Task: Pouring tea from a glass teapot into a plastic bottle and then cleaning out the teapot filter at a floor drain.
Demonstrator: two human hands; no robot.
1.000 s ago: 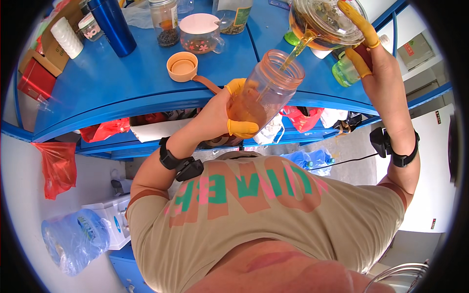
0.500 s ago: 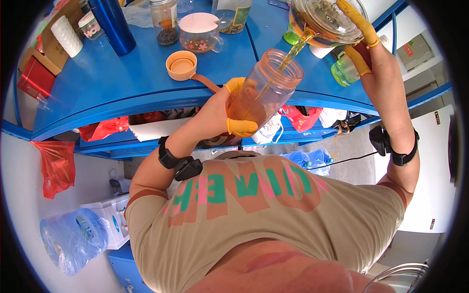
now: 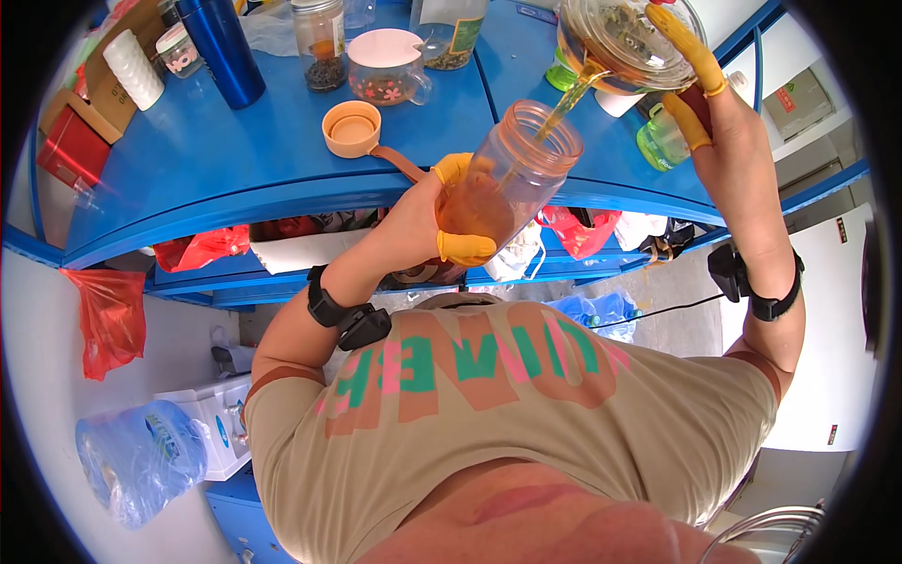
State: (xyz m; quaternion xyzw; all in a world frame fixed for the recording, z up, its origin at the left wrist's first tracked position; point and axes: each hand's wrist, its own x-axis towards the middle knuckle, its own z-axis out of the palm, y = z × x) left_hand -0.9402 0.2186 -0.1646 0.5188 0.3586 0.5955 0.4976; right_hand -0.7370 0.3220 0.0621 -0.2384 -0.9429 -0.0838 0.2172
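A clear plastic bottle with a pinkish threaded neck, partly filled with amber liquid, is gripped, tilted, by the left hand at the blue tabletop's front edge. A round clear glass teapot is held tipped above it by the right hand, seemingly by a dark, mostly hidden handle. An amber stream is directed into the bottle's mouth.

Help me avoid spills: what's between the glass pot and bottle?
In the head view, an amber stream runs from the glass pot into the bottle.
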